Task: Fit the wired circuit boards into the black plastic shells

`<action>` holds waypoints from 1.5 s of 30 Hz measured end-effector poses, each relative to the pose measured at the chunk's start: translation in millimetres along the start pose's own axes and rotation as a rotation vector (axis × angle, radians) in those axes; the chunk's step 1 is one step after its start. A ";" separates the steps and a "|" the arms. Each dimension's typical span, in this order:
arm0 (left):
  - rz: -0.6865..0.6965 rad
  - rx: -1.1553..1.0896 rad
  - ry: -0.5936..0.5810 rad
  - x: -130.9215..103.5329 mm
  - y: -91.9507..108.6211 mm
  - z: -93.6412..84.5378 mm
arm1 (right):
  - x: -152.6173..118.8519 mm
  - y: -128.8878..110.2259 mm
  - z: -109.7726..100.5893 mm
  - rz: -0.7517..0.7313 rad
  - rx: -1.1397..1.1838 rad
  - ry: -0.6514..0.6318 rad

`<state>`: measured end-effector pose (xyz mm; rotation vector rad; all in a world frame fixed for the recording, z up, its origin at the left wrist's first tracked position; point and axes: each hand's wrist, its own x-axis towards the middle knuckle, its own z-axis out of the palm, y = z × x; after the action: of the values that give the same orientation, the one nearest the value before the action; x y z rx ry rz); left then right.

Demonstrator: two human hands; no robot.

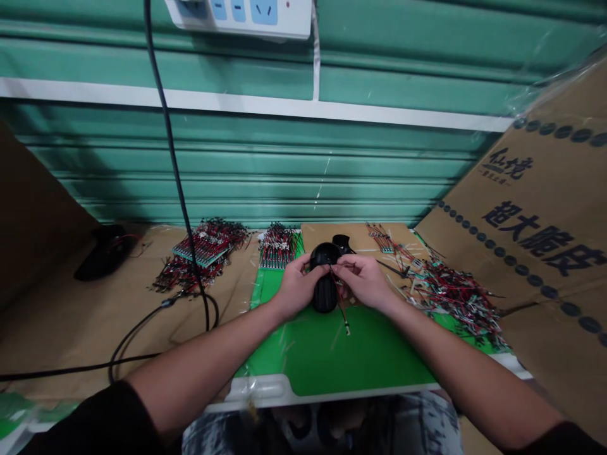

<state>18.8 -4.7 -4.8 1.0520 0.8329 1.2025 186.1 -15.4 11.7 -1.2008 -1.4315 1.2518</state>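
A rounded black device stands upright on the green mat, in the middle of the view. My left hand is closed at its left side, thumb and index finger pinched near its upper part. From the right, my right hand is closed too, its fingertips pinching thin wires close to the left thumb. Red and black wires hang below my right fingers and end in a small light connector over the mat. The wire ends between my fingertips are too small to make out.
Bundles of wired circuit boards lie at the left and behind the mat. A wire pile is at the right. A black cable hangs at the left. Cardboard stands at the right; a power strip is above.
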 end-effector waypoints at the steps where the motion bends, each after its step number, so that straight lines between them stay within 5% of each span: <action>1: 0.000 -0.003 0.001 -0.1 0.0 0.1 | 0.1 0.6 0.1 -0.003 0.000 0.004; 12: -0.057 -0.038 0.008 0.9 -1.4 -2.0 | 1.3 7.2 -4.8 -0.094 -0.089 -0.037; 16: -0.105 -0.094 0.185 9.2 -9.9 -5.8 | -2.8 -0.9 -19.2 -0.338 -0.341 -0.026; 22: -0.184 -0.168 0.302 13.9 -11.8 -7.5 | -15.2 -16.7 -27.4 -0.586 -0.475 -0.262; 26: -0.241 -0.221 0.230 11.2 -5.6 -5.4 | -14.3 -17.4 -23.9 -0.688 -0.432 -0.137; 35: -0.212 -0.131 0.009 -0.6 0.6 -3.1 | -1.1 -11.8 -34.6 -0.440 -0.172 0.204; 45: -0.098 0.015 -0.181 -2.1 -7.1 4.0 | 7.3 -7.1 -12.5 -0.567 -0.314 0.155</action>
<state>24.5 -7.7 -10.3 1.1021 0.7443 1.0038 196.3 -6.4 20.4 -0.9609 -1.7314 0.5501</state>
